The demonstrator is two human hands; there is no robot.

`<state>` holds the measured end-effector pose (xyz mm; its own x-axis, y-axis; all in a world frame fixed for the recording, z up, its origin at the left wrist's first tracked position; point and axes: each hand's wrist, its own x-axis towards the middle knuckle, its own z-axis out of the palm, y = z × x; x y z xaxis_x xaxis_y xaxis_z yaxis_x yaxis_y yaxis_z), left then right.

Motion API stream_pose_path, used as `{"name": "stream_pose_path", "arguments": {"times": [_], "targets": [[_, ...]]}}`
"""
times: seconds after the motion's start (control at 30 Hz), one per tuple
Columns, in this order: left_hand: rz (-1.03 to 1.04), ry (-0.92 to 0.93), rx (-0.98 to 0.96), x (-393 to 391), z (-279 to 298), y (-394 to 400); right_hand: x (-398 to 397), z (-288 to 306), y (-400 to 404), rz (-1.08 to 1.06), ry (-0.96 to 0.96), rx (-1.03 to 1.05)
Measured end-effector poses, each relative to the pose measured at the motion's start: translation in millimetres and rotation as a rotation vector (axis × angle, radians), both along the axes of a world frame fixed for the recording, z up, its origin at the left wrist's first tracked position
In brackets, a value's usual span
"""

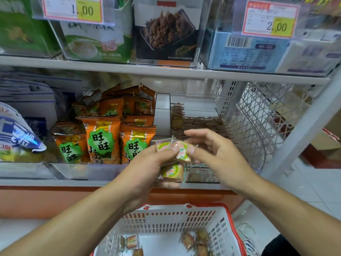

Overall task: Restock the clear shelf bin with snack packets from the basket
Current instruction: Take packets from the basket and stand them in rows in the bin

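Two hands are showing — the left hand (pixel 147 163) and the right hand (pixel 212 154) — and between them about three small snack packets (pixel 177 154) are being held. One white basket (pixel 166 218) is sitting below, carrying roughly seven more small packets (pixel 188 241). Three orange bags (pixel 100 139) are standing in front — more are crowding behind, uncountable. Two price tags (pixel 72 9) are hanging above.
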<state>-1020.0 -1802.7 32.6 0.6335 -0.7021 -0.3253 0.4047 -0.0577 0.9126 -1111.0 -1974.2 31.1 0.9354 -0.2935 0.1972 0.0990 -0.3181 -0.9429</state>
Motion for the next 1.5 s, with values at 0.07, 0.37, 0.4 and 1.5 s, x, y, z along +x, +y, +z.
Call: {"name": "stream_pose_path", "arguments": {"times": [0.07, 0.37, 0.4, 1.5], "targets": [[-0.011, -0.014, -0.004, 0.0, -2.7, 1.6, -2.0, -0.6, 0.0, -0.023, 0.024, -0.048], [0.007, 0.137, -0.088, 0.0, 4.7, -2.0, -10.1, -3.3, 4.3, -0.023, 0.146, 0.46], [0.005, 0.124, -0.099, -0.8, 3.2, -1.8, -10.9, -3.3, 6.0, -0.003, 0.181, 0.462], [0.003, -0.132, -0.11, -3.0, -2.1, -0.9, -21.5, 12.3, -2.8, 0.108, 0.301, 0.568]]}}
